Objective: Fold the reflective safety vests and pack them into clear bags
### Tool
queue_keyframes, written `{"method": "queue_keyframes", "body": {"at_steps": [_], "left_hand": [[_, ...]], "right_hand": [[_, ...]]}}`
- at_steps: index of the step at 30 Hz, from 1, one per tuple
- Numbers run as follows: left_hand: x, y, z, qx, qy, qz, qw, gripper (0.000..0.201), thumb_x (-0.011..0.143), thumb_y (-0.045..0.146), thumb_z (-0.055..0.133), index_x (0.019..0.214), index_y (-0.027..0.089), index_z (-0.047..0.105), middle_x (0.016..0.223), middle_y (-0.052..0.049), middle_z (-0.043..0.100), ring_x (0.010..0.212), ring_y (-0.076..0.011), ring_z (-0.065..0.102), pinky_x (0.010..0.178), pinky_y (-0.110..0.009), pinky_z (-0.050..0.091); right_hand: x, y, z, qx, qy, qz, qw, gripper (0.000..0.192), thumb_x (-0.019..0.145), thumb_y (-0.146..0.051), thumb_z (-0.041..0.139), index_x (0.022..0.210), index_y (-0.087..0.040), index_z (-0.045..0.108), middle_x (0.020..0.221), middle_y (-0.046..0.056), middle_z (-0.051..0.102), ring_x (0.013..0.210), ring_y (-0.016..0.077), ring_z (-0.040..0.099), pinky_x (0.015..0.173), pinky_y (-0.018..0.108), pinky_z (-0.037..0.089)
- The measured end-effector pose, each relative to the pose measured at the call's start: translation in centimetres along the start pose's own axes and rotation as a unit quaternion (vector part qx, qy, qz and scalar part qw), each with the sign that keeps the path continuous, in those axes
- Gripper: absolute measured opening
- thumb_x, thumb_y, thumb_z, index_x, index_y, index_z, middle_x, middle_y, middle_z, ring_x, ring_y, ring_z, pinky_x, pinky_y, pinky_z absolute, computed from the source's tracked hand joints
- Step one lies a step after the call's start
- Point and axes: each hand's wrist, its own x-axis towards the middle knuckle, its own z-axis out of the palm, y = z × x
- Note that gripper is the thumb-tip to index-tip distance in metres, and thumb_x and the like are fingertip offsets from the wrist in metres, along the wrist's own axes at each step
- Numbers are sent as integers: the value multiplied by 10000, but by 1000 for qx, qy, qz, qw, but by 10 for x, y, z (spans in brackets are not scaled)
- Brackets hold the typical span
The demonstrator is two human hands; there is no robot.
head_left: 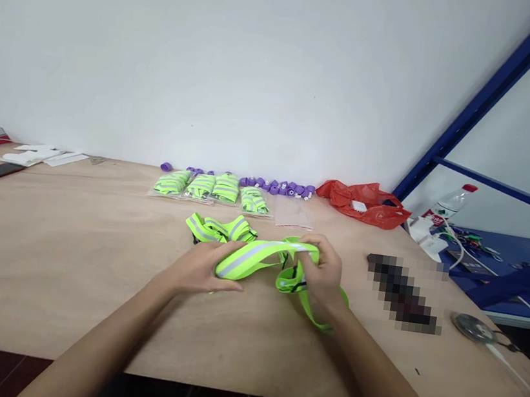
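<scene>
Both hands hold a neon yellow-green reflective strap (257, 257) with a grey stripe, just above the wooden table (88, 279). My left hand (201, 268) is closed on one end, thumb on top. My right hand (322, 270) grips the other part, where loops with black pieces hang down and one length trails toward the table. Right behind my left hand lies a second reflective strap (236, 228), loosely bundled. Farther back, several clear bags with folded straps (226, 188) lie in a row, beside a flat clear bag (293, 214).
Purple rolled items (276, 187) line the wall. A red plastic bag (362, 201) lies at the back right, near a bottle (450, 203) and a blue metal frame (495, 79). On the right are a pixelated dark object (403, 295) and a round corded device (475, 328). Papers (39, 154) lie left.
</scene>
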Motion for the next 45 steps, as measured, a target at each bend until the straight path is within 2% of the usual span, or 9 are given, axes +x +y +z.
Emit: {"method": "queue_keyframes", "body": {"at_steps": [7,12,19,24,27,30,35,40,45], "left_hand": [[-2,-7,-17,-80,-116,-46,989,536,907,589,558,1331,265,616,1248,-48,698,1029,-273,666,854,-322,469],[0,-8,-18,-44,-56,-149,986,535,1003,571,304,1303,273,631,954,-41,751,828,-250,669,714,-315,431],[-5,-13,-26,-86,-144,-132,977,424,791,620,647,923,230,748,762,2,695,670,-198,605,580,-258,369],[-8,-23,-35,-84,136,-113,981,248,816,428,629,779,185,659,706,14,641,656,-154,558,601,-239,394],[-12,-39,-40,-59,346,-146,925,184,760,361,654,720,184,623,648,21,611,621,-141,538,600,-236,416],[-18,-53,-46,-43,450,-169,876,118,728,304,666,767,193,649,682,21,627,647,-145,550,650,-247,461],[-23,-67,-52,-57,527,-184,828,137,769,317,663,839,203,633,787,8,648,725,-155,596,698,-249,494],[-21,-74,-56,-142,523,-199,816,228,804,405,641,869,186,643,823,-22,671,760,-172,632,664,-244,496],[-24,-81,-62,-229,487,-191,821,170,730,326,651,816,179,660,785,-19,662,697,-164,596,581,-227,452]], "right_hand": [[20,-6,-9,181,172,95,964,225,768,-327,638,912,-254,482,595,-70,610,464,153,578,486,275,457],[23,-10,-14,248,160,134,946,271,708,-337,675,893,-251,496,525,-84,565,407,157,537,456,280,444],[25,-2,-19,310,173,196,914,259,657,-271,699,854,-247,533,550,-93,510,433,116,490,432,225,403],[32,17,-32,234,164,136,949,262,689,-276,655,934,-253,567,627,-72,513,504,128,504,488,241,421],[35,26,-41,19,135,-25,990,237,650,-206,641,884,-235,614,711,-30,557,626,160,550,597,285,460],[35,31,-45,-181,105,-133,969,253,646,-131,587,867,-224,670,805,18,610,748,197,580,672,315,477],[35,39,-49,-152,122,-87,977,383,677,-107,469,986,-220,666,959,36,682,899,217,643,771,342,520],[38,48,-51,-4,156,14,988,385,661,-163,494,1011,-204,648,889,0,658,678,160,612,596,278,508],[40,40,-52,-7,183,-50,982,441,605,-164,494,1018,-192,646,800,-9,592,712,174,564,641,284,459]]}}
